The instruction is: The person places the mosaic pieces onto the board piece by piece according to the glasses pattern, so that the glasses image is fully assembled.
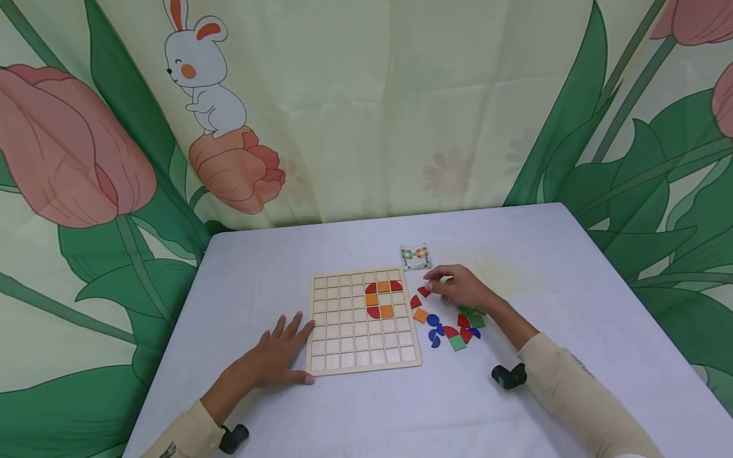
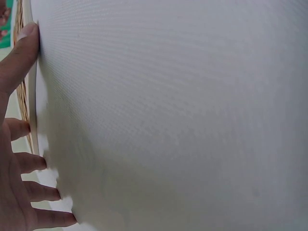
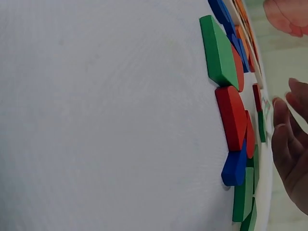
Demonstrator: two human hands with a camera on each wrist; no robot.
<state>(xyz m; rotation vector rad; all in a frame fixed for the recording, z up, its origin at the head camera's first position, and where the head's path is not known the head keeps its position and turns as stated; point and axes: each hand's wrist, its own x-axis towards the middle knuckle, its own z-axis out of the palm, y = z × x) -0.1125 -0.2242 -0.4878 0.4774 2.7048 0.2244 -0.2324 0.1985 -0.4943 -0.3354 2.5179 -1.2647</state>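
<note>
A square wooden grid board [image 1: 338, 370] lies on the white cloth. Spread fingers of my left hand [image 1: 277, 356] rest along its left side, with the thumb at the near left corner; the left wrist view shows the thumb [image 2: 26, 45] against the board's edge. Red curved pieces [image 1: 396, 285] and orange squares [image 1: 371, 299] sit in cells at its upper right. My right hand [image 1: 460, 287] hovers right of the board, fingers loosely bent, beside a loose red piece [image 1: 424, 291]. In the right wrist view no piece shows between the right hand's [image 3: 292, 144] fingertips.
Loose pieces lie right of the board: an orange square [image 1: 420, 315], blue pieces [image 1: 433, 320], a light green piece [image 1: 457, 343], red ones [image 1: 463, 320] and dark green ones [image 1: 476, 321]. A small pattern card [image 1: 415, 256] lies beyond the board's far right corner. A printed curtain [image 1: 355, 159] hangs behind.
</note>
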